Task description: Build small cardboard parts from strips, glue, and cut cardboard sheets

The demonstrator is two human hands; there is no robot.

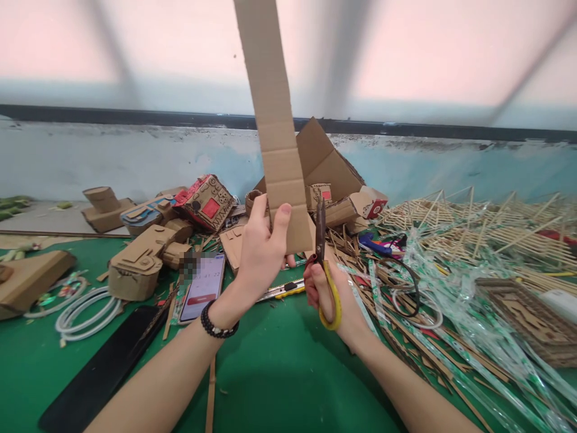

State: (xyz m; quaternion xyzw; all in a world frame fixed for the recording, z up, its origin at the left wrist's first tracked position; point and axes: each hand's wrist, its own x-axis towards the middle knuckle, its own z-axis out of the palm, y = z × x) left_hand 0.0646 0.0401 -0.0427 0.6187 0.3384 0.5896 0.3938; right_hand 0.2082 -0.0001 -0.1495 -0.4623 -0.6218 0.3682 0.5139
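Note:
My left hand [265, 243] grips the lower end of a long cardboard strip [277, 120], thumb in front and fingers behind. The strip stands nearly upright, leans a little left and runs out of the top of the view. Crease lines cross its lower half. In my right hand [331, 294] is a pair of scissors [321, 231] with yellow and dark red handles. Their blades point up just right of the strip's lower edge and look closed or nearly so. Whether they touch the cardboard, I cannot tell. A yellow utility knife [283, 290] lies on the table below the hands.
Cardboard models [135, 258] and a phone [205, 288] lie on the left of the green table [270, 373], near a long black object [103, 367] and coiled white tubing [88, 316]. Thin sticks [478, 222], clear plastic tape [451, 300] and cardboard scraps crowd the right.

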